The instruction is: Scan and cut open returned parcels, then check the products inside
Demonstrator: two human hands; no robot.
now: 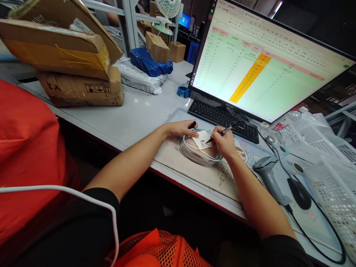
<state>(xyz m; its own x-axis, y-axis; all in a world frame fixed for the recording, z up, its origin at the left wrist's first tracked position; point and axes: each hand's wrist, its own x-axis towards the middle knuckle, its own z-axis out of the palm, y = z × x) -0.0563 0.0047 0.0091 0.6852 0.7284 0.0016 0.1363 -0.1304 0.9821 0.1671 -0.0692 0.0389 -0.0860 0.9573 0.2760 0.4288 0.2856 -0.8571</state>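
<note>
In the head view, my right hand (224, 144) grips a black pen (226, 130), its tip at a small white paper note (200, 140) with dark handwriting. The note lies on top of a clear round container (191, 155) with a pale blue rim. My left hand (182, 128) is closed around a small black pen cap (192, 125), and its thumb presses on the note's upper left. Under the container is a printed desk mat (178, 161).
Behind my hands stand a black keyboard (219, 119) and a monitor (264, 63) showing a spreadsheet. A grey barcode scanner (271, 180), a black mouse (299, 193) and white plastic baskets (330, 196) are on the right. Cardboard boxes (83, 87) and wrapped parcels (150, 63) sit at the left.
</note>
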